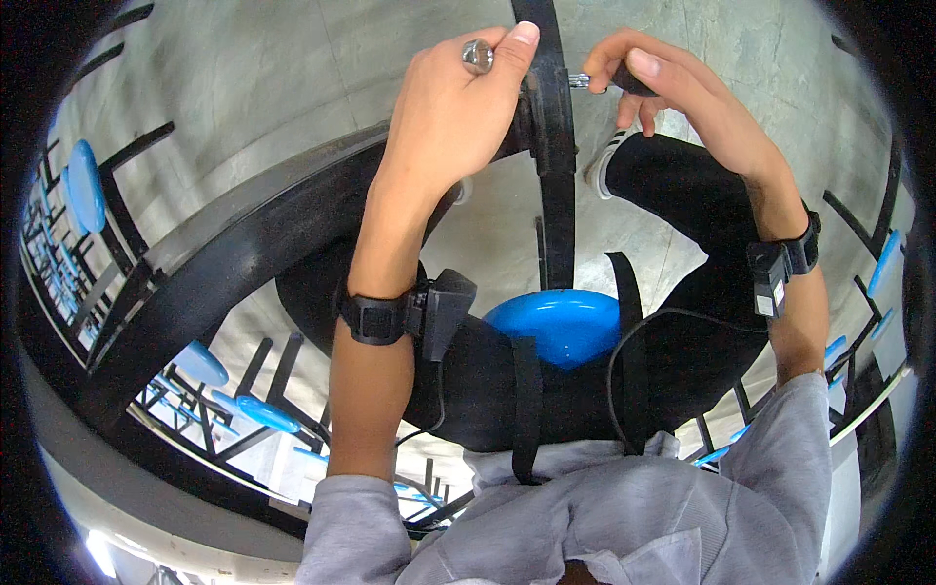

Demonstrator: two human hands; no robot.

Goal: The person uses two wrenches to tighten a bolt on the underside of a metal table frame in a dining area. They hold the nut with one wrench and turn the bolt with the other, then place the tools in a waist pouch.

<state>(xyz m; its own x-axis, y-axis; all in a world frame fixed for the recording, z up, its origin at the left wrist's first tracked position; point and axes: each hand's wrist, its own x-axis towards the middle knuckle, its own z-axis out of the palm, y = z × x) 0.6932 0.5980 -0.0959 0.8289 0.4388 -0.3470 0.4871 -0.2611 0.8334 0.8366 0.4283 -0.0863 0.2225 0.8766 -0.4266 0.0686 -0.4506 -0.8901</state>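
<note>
Near the top of the head view, my left hand (453, 107) is closed around a metal tool; only its shiny rounded end (477, 57) shows above the fist. The thumb rests close to a black metal post (556, 127), on the post's left side. Across the post, my right hand (673, 88) curls its fingers and thumb around a dark-handled tool (636, 82). A short chrome shaft (579, 81) sticks out from it and meets the post's right side. Whatever it meets there is too small to make out.
A black beam (244, 224) curves from the post down to the left. Below the post is a round blue stool seat (556, 322) between my legs. More blue seats on black frames (86, 185) stand at the left and right. Thin cables run from the wrist-worn devices (444, 314).
</note>
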